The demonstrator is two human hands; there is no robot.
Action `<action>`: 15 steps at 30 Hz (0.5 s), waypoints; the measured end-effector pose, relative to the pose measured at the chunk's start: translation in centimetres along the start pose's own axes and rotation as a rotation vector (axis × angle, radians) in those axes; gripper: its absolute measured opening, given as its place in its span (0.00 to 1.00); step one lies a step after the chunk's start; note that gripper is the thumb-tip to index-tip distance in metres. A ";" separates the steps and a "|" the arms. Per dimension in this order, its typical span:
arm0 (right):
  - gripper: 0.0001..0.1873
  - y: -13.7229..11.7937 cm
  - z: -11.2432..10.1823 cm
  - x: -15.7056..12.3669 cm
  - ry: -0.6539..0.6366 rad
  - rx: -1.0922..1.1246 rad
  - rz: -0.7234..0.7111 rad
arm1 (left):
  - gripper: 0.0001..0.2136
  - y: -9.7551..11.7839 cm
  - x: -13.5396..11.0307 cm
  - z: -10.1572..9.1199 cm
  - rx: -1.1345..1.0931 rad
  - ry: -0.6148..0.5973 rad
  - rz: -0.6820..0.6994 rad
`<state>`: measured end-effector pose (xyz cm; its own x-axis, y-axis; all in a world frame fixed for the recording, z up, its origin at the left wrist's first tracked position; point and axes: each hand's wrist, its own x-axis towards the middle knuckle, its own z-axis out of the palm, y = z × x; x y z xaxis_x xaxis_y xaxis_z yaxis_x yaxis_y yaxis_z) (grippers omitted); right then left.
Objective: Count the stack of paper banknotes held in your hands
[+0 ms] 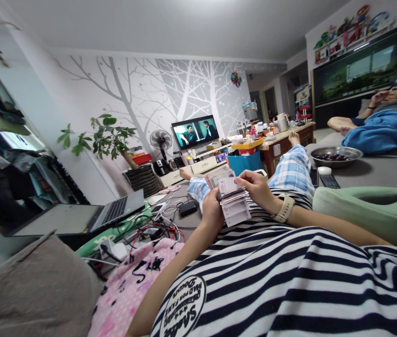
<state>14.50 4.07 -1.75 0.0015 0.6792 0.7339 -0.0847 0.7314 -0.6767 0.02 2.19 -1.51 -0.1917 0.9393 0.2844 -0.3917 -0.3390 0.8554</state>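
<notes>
Beyond, a tree-painted wall (pixel 138 89) fills the far side, while near, over the striped shirt (pixel 289 285), the left hand (pixel 212 211) has its grip closed round the paper notes (pixel 234 206), presumably steadying them so the right hand's (pixel 259 188) pinching grip can part their right edges.

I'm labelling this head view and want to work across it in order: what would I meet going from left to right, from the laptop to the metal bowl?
Laptop, fan, left hand, banknotes, right hand, watch, bowl.
</notes>
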 end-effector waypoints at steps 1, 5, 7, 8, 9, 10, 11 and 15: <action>0.20 0.0 0.0 0.0 -0.008 0.009 -0.007 | 0.07 -0.1 0.1 -0.1 0.001 -0.010 0.003; 0.18 -0.1 0.1 0.0 -0.021 0.073 -0.012 | 0.08 0.0 0.0 -0.1 -0.021 -0.033 -0.025; 0.17 -0.1 0.2 0.0 -0.020 0.103 -0.001 | 0.09 0.3 -0.3 0.0 -0.011 -0.027 -0.025; 0.17 -0.1 0.2 0.0 -0.019 0.111 0.005 | 0.09 0.4 -0.4 0.0 -0.003 -0.024 -0.021; 0.16 0.0 0.2 0.0 -0.019 0.117 0.009 | 0.09 0.5 -0.5 0.1 0.005 -0.023 -0.020; 0.16 0.0 0.2 0.0 -0.019 0.120 0.013 | 0.09 0.5 -0.6 0.1 0.011 -0.023 -0.019; 0.16 0.1 0.2 0.0 -0.021 0.121 0.015 | 0.08 0.6 -0.7 0.1 0.014 -0.024 -0.017; 0.17 0.1 0.2 0.1 -0.024 0.123 0.015 | 0.08 0.5 -0.6 0.1 0.015 -0.030 -0.016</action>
<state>14.32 4.21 -1.80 -0.0242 0.6876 0.7257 -0.2065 0.7068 -0.6766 0.04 1.46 -1.16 -0.1583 0.9460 0.2829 -0.3811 -0.3229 0.8663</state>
